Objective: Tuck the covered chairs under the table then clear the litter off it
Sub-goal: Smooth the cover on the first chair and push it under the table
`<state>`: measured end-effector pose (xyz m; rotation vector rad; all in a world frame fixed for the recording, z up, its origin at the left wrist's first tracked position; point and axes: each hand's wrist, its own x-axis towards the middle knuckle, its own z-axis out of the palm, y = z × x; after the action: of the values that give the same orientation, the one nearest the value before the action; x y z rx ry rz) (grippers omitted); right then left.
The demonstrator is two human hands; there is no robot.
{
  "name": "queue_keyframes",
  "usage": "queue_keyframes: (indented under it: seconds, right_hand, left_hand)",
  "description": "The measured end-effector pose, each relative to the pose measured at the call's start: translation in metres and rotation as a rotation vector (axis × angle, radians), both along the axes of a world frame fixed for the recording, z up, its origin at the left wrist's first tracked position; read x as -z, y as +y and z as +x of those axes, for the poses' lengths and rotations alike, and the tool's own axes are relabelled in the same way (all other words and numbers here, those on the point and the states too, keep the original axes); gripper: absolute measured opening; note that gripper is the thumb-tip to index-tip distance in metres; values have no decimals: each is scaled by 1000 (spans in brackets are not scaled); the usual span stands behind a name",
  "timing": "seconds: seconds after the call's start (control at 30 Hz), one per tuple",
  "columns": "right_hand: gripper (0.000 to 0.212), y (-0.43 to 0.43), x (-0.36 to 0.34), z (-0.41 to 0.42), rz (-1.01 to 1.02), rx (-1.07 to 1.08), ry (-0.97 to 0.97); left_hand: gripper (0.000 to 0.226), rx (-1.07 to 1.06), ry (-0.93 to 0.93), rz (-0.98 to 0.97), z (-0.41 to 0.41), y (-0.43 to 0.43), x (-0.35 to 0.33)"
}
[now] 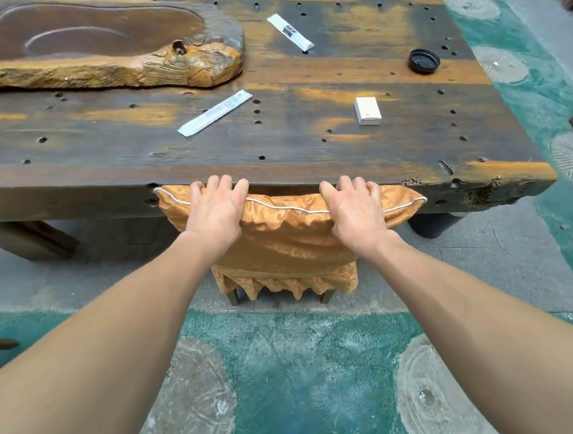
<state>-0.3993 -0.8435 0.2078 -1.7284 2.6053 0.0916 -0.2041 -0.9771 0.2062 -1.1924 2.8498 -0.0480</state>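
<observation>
Both hands gripping top of covered chair (281, 241): left hand (215, 210) near one corner, right hand (355, 208) near the other, fingers curled over the piped edge. Chair back touching near edge of bench (106, 182), seat tucked beneath. On bench: two white sachets (215, 112) (290, 32), small white box (368, 110), black cap (423, 60), carved wooden tray (98, 60).

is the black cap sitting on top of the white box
No, the black cap lies by itself on the table near the far right edge, apart from the white box.
</observation>
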Motion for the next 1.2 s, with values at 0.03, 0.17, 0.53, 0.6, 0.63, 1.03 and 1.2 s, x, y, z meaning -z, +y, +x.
queue_keyframes:
  seconds: [0.03,0.17,0.53,0.6,0.63,1.03,1.2]
  right_hand:
    - [51,-1,1,0,9,2,7]
    - [53,0,1,-1,21,32,17]
    - [85,19,-51,156,387,3,-222]
    - [86,29,-69,195,422,-69,-250]
    - [85,34,-79,218,417,-96,-274]
    - [80,84,-220,597,169,-562,-602]
    - [78,106,-233,752,238,-664,-689]
  left_hand:
    - [54,-1,-21,14,0,-1,-1]
    - [63,24,-134,67,8,3,-9]
    - [90,-288,-53,133,190,70,-101]
    - [91,-380,-12,99,245,85,-128]
    - [91,-423,2,90,274,94,-142]
    - [91,-1042,55,312,683,257,-269]
    - [98,-1278,171,325,847,321,-296]
